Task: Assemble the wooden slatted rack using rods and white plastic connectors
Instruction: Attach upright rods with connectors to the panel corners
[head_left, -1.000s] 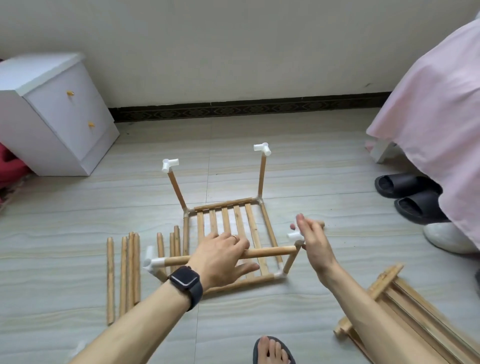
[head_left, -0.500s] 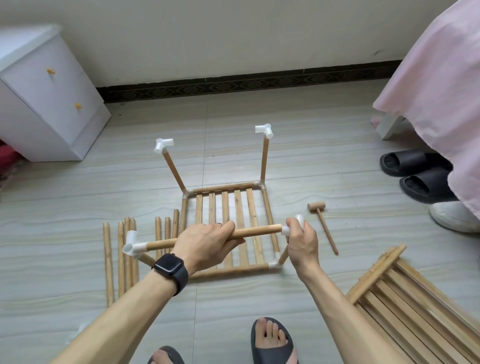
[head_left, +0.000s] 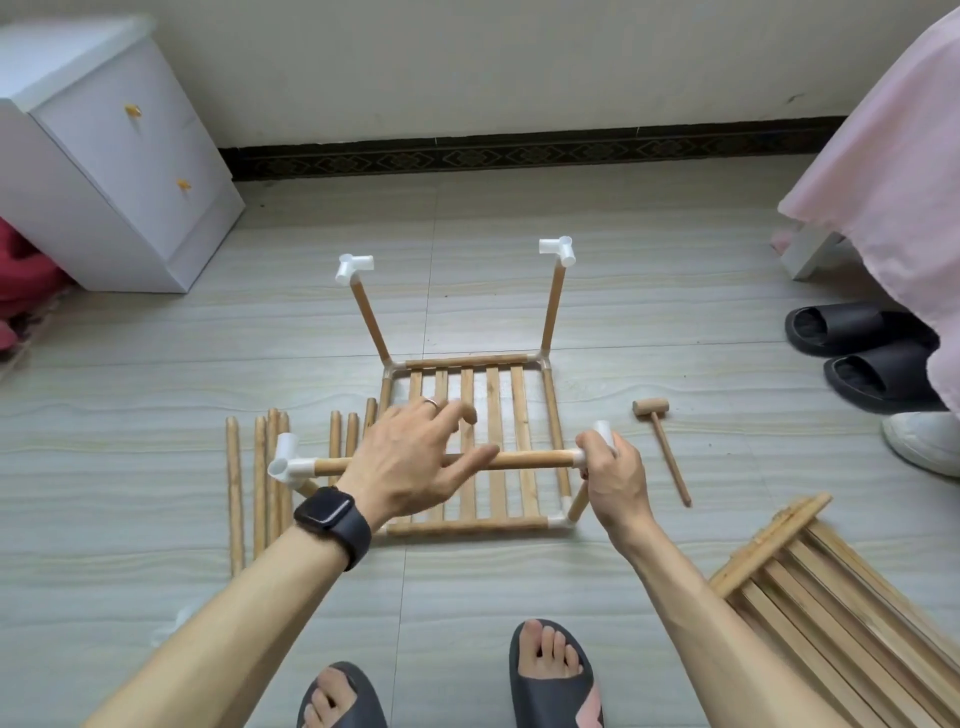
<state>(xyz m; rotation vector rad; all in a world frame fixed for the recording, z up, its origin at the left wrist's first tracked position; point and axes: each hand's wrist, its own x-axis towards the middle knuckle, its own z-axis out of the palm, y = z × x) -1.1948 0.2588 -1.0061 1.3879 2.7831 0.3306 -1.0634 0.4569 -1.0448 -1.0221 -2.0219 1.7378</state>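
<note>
A partly built wooden rack sits on the floor, with a slatted panel at its base and two far upright rods topped by white connectors. A horizontal front rod spans between a left white connector and a right white connector. My right hand grips the right connector where the rod enters it. My left hand hovers over the rod with fingers spread and straight, holding nothing.
Several loose rods lie left of the rack. A small wooden mallet lies to the right. Another slatted panel rests at lower right. A white cabinet, black slippers and a pink bedcover border the floor.
My left hand has let go of the front rod and opened its fingers above it. My right hand stays wrapped on the right connector.
</note>
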